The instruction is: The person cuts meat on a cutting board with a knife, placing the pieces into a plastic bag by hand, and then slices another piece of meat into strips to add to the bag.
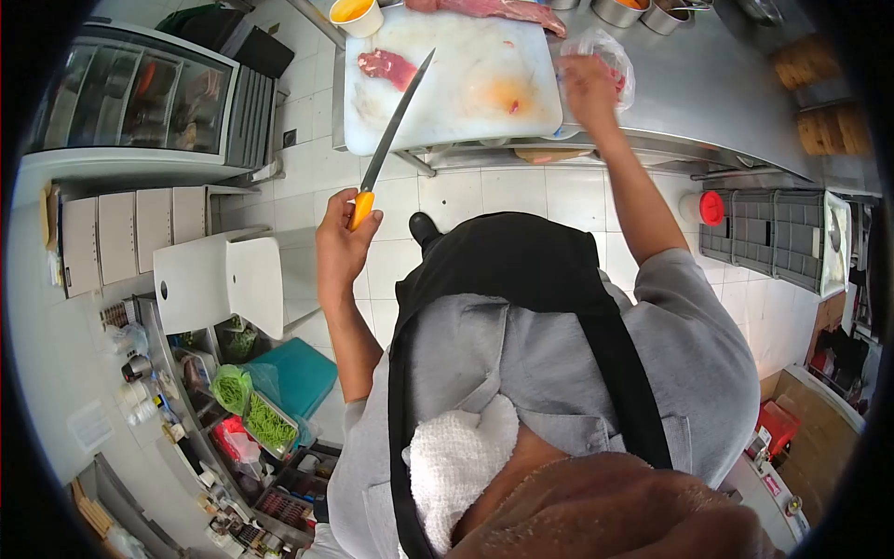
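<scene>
My left hand [345, 233] is closed round the yellow handle of a long knife [389, 149], its blade pointing up over the near-left part of a white cutting board [456, 121]. A small piece of raw meat [387, 67] lies on the board, left of the blade tip. Farther back rests a long strip of raw meat [494, 9]. My right hand [589, 88] is at the board's right edge, beside a clear plastic bag [615, 56] with red contents. Its fingers are blurred, and whether they grip the bag cannot be made out.
A white tub of orange stuff [356, 16] stands at the board's far left corner. Metal pots [622, 11] sit at the back of the steel table [717, 102]. A white chair [223, 279] is at my left, stacked grey crates [768, 233] at my right.
</scene>
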Available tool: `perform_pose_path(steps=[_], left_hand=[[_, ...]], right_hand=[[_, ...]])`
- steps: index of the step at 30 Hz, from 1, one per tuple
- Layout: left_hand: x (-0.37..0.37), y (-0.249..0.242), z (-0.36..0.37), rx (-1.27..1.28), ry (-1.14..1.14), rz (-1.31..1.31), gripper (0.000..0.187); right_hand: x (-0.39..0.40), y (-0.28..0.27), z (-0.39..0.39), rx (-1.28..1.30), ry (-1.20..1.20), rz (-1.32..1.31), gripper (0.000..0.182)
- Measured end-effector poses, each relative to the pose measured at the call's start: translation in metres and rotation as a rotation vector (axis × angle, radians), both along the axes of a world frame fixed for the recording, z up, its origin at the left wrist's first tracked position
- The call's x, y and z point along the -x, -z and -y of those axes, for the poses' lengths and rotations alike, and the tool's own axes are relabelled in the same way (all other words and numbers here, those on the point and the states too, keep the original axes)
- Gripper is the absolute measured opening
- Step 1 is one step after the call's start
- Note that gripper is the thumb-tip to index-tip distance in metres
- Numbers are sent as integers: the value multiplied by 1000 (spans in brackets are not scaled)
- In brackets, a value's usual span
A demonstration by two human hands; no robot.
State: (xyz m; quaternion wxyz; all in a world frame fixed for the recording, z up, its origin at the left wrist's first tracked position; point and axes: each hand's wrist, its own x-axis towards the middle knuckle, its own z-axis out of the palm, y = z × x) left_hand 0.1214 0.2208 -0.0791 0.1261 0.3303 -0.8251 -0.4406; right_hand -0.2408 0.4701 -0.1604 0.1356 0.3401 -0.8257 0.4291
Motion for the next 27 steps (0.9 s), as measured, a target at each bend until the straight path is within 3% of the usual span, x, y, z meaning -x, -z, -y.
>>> perform_pose_path(steps=[2,4,9,12,14,16,17,19,20,21,23,24,25,27], left_hand=[[1,2,1,21,10,24,44],[4,0,0,20,28,19,45],[3,-7,-5,9,14,54,44],[-8,5,-3,-55,19,-43,43],[-8,5,-3,-55,7,-49,43],[-14,2,-6,-48,-10,-49,43],[-14,-1,-7,-38,-5,-25,43],[-5,-4,-3,-23,0,-17,42],[-6,-3,-4,-48,-3,-26,42],[-7,-2,-5,-72,-4,-34,42],[-6,0,-6,-75,8,-26,42],[-2,1,-6,-74,21,-29,42],[1,3,-5,-73,35,-31,42],[6,7,-3,-66,88,-23,41]], right_hand=[[-35,12,26,51,-321,-65,19],[-46,40,36,-127,-305,-92,18],[-24,41,45,-30,-314,-118,20],[-5,-29,21,341,85,-154,21],[14,-28,-1,423,196,-154,20],[46,16,-17,-219,214,17,17],[44,19,-22,-209,214,7,17],[41,24,-33,165,-8,-192,17],[54,39,-49,158,149,1,25],[64,38,-59,156,150,4,25],[78,29,-73,70,539,48,39],[93,43,-68,-101,708,-10,50],[113,59,-69,-100,722,-12,50],[146,79,-75,-48,481,609,56]])
